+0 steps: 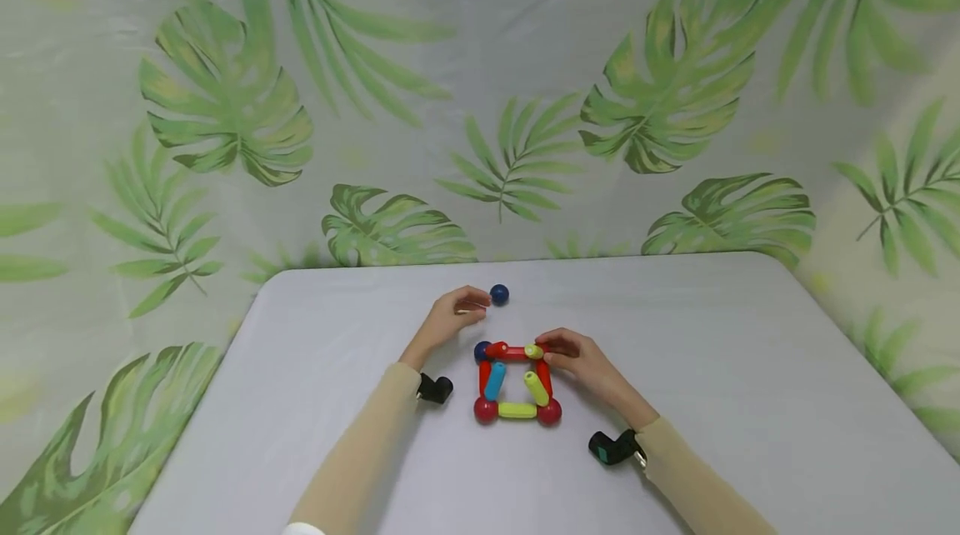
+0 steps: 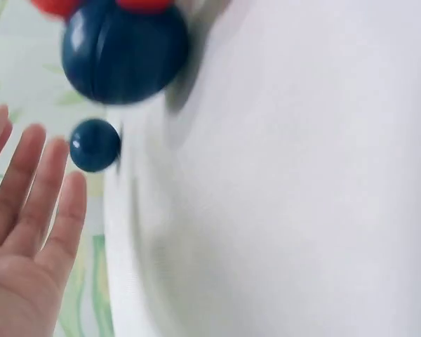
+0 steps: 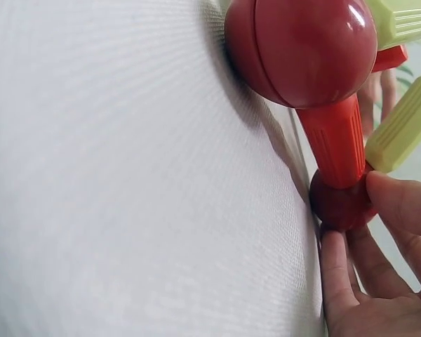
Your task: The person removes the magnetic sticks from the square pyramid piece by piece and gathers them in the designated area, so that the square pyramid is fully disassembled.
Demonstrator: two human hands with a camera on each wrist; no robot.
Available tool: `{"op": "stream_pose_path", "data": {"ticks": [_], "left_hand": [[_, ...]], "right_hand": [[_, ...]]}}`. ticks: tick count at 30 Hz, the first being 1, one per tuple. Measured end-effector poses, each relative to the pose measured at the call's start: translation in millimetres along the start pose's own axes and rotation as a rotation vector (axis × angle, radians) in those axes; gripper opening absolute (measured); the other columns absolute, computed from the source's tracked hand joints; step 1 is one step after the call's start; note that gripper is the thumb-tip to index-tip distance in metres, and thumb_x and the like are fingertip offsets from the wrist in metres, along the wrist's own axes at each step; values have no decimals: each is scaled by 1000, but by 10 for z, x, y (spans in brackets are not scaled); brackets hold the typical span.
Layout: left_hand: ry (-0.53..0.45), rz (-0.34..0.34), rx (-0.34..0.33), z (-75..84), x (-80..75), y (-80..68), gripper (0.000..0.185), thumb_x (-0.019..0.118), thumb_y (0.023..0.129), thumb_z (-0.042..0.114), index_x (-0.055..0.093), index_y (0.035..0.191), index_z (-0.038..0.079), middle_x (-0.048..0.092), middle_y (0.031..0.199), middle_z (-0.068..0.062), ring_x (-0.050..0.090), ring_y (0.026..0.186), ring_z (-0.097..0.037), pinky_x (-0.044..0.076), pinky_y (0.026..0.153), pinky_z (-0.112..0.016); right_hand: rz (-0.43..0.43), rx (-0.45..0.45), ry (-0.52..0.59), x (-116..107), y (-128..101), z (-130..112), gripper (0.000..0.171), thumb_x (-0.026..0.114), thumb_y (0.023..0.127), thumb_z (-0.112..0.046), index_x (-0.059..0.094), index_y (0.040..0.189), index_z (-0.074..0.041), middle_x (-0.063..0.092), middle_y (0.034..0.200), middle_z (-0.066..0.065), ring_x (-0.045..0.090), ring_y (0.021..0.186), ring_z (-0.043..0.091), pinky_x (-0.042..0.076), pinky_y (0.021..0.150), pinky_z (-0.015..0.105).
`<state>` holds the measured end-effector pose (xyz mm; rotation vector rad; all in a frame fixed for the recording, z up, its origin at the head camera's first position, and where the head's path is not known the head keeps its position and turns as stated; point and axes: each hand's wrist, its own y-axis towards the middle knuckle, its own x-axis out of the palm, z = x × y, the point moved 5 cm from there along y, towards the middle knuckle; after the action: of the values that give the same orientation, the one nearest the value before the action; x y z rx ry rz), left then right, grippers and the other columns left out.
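A square frame of plastic rods and balls lies on the table. Its near side is a yellow rod (image 1: 517,410) between two red balls (image 1: 486,410); red rods (image 1: 513,353) form the other sides. A blue ball (image 2: 126,53) makes the far left corner. A blue rod (image 1: 494,381) and yellow rods (image 1: 536,388) slant up from the corners. My right hand (image 1: 581,356) pinches the far right corner's red ball (image 3: 340,200) between thumb and fingers. Beyond the frame, my left hand (image 1: 454,316) has its fingers loosely extended beside a loose blue ball (image 1: 499,295), apparently just apart from it.
The white table (image 1: 675,335) has rounded far corners, and its far edge runs a little behind the loose blue ball. A leaf-patterned cloth (image 1: 525,102) hangs behind. Each wrist wears a small black camera (image 1: 613,447).
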<state>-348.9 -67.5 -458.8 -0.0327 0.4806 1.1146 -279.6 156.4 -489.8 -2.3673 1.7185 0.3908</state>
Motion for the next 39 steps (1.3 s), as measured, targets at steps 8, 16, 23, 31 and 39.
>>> {"op": "stream_pose_path", "data": {"ticks": [8,16,23,31,39], "left_hand": [[-9,-226,56,203,355,-330,27,53,97,2,60,123,3,62,120,-9,55,115,-22,40,101,-37],[138,-162,125,233,491,-337,24,57,96,8,63,119,8,64,114,-3,56,105,-16,43,97,-34],[220,12,130,227,321,-270,28,63,91,6,65,119,7,64,112,-7,58,100,-21,50,84,-30],[306,225,-38,-121,-360,-113,25,73,82,-2,69,105,6,64,99,-9,59,89,-25,49,82,-37],[407,186,-224,-365,-674,-37,21,69,84,-3,69,103,5,64,108,-12,56,101,-27,44,92,-40]], "right_hand": [[22,20,-5,-148,-47,43,29,60,94,-10,59,122,-2,58,120,14,53,114,32,42,99,45],[8,6,4,-134,-44,34,31,61,94,-13,59,122,-1,59,120,14,54,111,30,44,97,41],[22,27,-3,-92,-45,6,31,60,94,-12,58,122,0,58,120,14,54,111,30,45,96,40],[9,33,17,-33,-40,-41,30,59,95,-8,57,123,2,58,121,16,53,112,32,45,96,42],[-1,38,3,24,-29,-74,30,58,95,-8,57,123,2,58,121,16,52,113,33,44,97,44]]}}
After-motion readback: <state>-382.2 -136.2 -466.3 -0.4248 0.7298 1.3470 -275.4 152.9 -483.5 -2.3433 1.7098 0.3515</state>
